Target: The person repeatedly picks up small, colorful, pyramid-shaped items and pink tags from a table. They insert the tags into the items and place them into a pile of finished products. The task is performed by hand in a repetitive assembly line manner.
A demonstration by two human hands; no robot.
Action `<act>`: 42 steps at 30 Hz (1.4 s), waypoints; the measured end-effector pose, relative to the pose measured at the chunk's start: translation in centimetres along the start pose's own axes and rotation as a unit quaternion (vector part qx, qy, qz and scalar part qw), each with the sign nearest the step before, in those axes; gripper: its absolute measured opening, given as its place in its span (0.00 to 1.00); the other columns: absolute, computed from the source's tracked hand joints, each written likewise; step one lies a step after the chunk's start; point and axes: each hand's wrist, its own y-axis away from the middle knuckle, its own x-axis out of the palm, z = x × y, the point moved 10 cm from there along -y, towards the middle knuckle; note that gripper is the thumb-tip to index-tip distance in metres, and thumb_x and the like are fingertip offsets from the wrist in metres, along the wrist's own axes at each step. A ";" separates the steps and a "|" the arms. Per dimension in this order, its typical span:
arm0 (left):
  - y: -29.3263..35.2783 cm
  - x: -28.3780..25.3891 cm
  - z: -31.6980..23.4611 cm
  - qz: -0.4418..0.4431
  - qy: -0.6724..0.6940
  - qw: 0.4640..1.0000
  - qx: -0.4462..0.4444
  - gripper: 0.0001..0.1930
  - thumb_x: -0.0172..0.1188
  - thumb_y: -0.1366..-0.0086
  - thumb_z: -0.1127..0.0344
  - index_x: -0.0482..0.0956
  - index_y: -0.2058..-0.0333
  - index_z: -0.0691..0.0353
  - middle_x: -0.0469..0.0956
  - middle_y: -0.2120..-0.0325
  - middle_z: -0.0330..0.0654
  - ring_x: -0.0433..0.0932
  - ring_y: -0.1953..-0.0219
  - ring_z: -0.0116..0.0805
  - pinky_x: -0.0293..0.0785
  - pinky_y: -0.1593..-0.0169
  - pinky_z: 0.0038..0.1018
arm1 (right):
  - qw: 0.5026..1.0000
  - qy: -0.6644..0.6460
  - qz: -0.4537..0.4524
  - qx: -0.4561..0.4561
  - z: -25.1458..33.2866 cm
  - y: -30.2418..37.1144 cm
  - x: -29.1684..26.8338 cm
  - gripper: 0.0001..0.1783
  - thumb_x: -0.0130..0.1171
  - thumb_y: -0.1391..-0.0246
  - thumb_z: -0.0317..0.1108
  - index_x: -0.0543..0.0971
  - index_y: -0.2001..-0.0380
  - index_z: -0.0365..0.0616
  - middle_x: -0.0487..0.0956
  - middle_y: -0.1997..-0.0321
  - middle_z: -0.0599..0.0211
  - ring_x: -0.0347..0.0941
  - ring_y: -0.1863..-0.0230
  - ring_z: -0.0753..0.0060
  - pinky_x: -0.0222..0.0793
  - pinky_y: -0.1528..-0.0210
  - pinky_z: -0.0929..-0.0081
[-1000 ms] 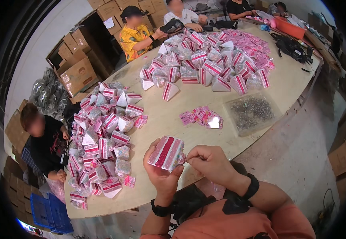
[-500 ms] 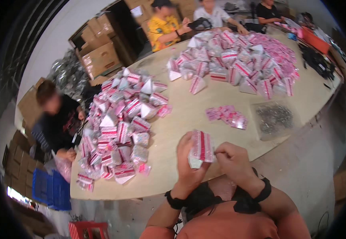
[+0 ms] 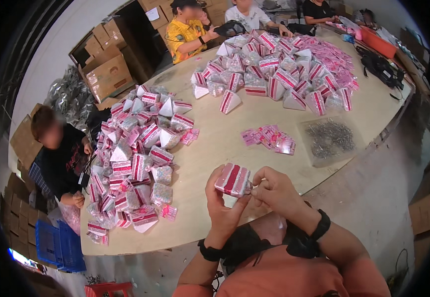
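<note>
My left hand [image 3: 223, 207] holds a cake-slice-shaped piece [image 3: 232, 180] with pink and white layers and a dark red stripe, its striped face turned up. The thumb presses from the near side and the fingers lie along its left. My right hand [image 3: 276, 192] is closed in a pinch against the right corner of the slice; what the fingertips hold is too small to make out. Beyond my hands lie several pink printed cards [image 3: 270, 138]. To their right, a clear shallow tray [image 3: 319, 161] holds a heap of small metal pieces [image 3: 331, 138].
Plastic-wrapped cake slices form one pile [image 3: 140, 163] on the left and another [image 3: 274, 74] at the back, beside many pink cards [image 3: 331, 57]. Co-workers sit at the left and far sides. A black bag [image 3: 380, 67] and orange bin [image 3: 377, 43] are far right; blue crates [image 3: 59, 245] stand lower left.
The slice has tipped in my left hand, so its striped face now points more upward. My right hand has moved slightly left, its fingers now pinching at the slice's corner. The whole view has shifted.
</note>
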 end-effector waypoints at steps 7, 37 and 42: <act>-0.2 0.2 1.1 0.021 0.096 0.994 -0.038 0.36 0.65 0.53 0.75 0.55 0.47 0.64 0.61 0.50 0.45 0.63 0.47 0.35 0.61 0.45 0.29 | 0.991 -0.131 0.031 0.027 -0.8 -0.6 0.9 0.06 0.53 0.52 0.24 0.67 0.71 0.40 0.72 0.78 0.67 0.70 0.78 0.82 0.65 0.77 0.87; -5.4 -32.6 -2.0 -0.211 -0.673 0.709 -0.002 0.27 0.58 0.50 0.64 0.65 0.53 0.73 0.65 0.53 0.60 0.63 0.50 0.56 0.58 0.46 0.39 | 0.917 0.303 -0.252 -0.053 1.9 -0.3 -21.4 0.03 0.51 0.59 0.25 0.72 0.77 0.38 0.74 0.80 0.61 0.74 0.80 0.68 0.67 0.79 0.73; -5.0 -22.9 -4.1 -0.154 -0.651 0.737 0.096 0.22 0.57 0.49 0.69 0.66 0.54 0.69 0.65 0.52 0.57 0.63 0.49 0.54 0.57 0.45 0.41 | 0.751 0.624 -0.199 -0.086 1.7 -1.3 -22.1 0.08 0.50 0.63 0.26 0.74 0.75 0.38 0.74 0.73 0.51 0.70 0.67 0.48 0.65 0.64 0.60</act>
